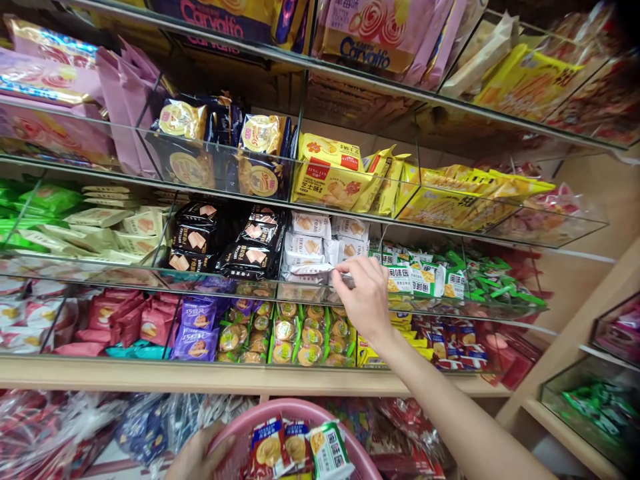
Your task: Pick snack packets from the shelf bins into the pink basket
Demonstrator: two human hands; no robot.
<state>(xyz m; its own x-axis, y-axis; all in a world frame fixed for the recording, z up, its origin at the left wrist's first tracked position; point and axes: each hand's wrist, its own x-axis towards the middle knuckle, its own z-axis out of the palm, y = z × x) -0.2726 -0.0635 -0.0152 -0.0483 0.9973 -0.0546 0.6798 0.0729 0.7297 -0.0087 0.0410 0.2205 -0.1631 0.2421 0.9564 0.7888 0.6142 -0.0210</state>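
Observation:
My right hand (363,297) reaches into a clear acrylic shelf bin and pinches the end of a white biscuit packet (307,272), which lies on top of a stack of similar white packets (307,243). Low in the view, my left hand (197,457) grips the rim of a pink plastic basket (260,417). Several snack packets stand in the basket, including a green-and-white one (330,450) and red-and-blue ones (267,447). The basket's lower part is cut off by the frame.
Tiered acrylic bins hold black wafer packets (223,240), green-and-white packets (413,280), and yellow biscuit packs (333,173). A wooden shelf ledge (200,377) runs beneath them. Bagged sweets fill the lower shelf (150,423), and a wooden side unit (565,373) stands at right.

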